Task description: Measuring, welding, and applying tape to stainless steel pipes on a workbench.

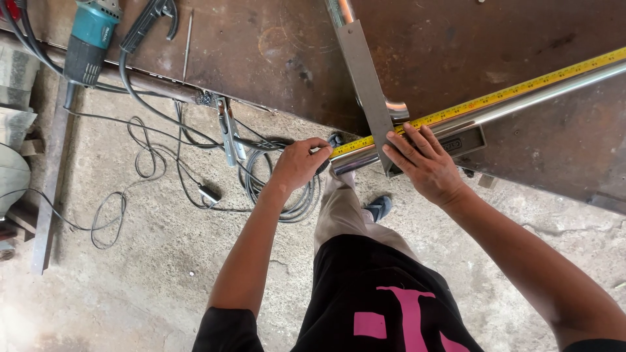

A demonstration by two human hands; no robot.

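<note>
Yellow tape measure [482,100] along shiny steel pipe [521,99], graduated black

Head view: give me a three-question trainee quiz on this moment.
1. True or false: the yellow tape measure lies along the shiny steel tube.
2. Which hand presses flat on the steel square where it crosses the tube? A) left hand B) right hand C) neither
3. Fill in: the teal tool at the top left of the workbench is an angle ______.

Key:
1. True.
2. B: the right hand lies flat there, while the left hand pinches the tape's end at the tube's end.
3. Grinder: the angle grinder lies with its cable trailing off.
</note>
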